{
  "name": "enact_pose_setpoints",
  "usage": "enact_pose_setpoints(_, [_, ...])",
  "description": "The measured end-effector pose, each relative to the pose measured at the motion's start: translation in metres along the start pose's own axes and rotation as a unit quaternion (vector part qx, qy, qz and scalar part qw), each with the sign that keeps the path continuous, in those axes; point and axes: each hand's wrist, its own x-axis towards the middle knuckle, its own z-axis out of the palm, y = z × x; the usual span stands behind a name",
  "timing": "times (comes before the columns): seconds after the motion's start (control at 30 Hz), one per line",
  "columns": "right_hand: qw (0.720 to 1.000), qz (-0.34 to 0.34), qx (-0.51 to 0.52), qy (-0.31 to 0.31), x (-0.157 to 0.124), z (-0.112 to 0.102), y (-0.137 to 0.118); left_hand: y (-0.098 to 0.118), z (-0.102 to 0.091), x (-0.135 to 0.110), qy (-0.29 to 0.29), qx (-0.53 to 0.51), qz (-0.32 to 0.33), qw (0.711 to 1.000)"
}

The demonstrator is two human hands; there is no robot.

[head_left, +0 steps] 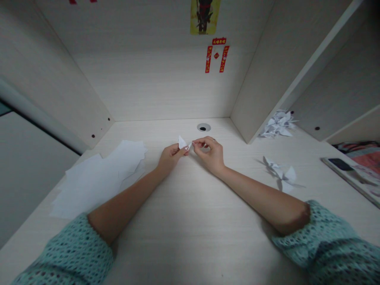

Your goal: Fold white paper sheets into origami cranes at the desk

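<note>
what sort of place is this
Likely a built-in desk nook, perhaps at home or in a dorm: a pale desktop closed in by a back panel, a round hole that looks made for cables, and red decorations on the panel.

Your desk point(166, 237) looks like pale wood-grain board, smooth and matt, and the back panel point(148, 87) shows the same finish. Your folded piece point(182, 141) is thin matt paper, as are the flat sheets point(89, 186) and the creased, jagged pile point(279, 124). Your sleeves point(74, 253) are openwork knit cloth, rough-textured. Your ring point(214, 140) looks metallic; the grommet point(208, 126) looks like smooth plastic.
</note>
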Motion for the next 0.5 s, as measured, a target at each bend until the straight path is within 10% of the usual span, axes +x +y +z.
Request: enact_pose_setpoints(0.5, [0.991, 0.034, 0.128, -0.031, 0.0030, 0.0023, -0.0002, -0.0068, 0.0022, -0.0001, 0.078, 0.025, 0.032, 0.996])
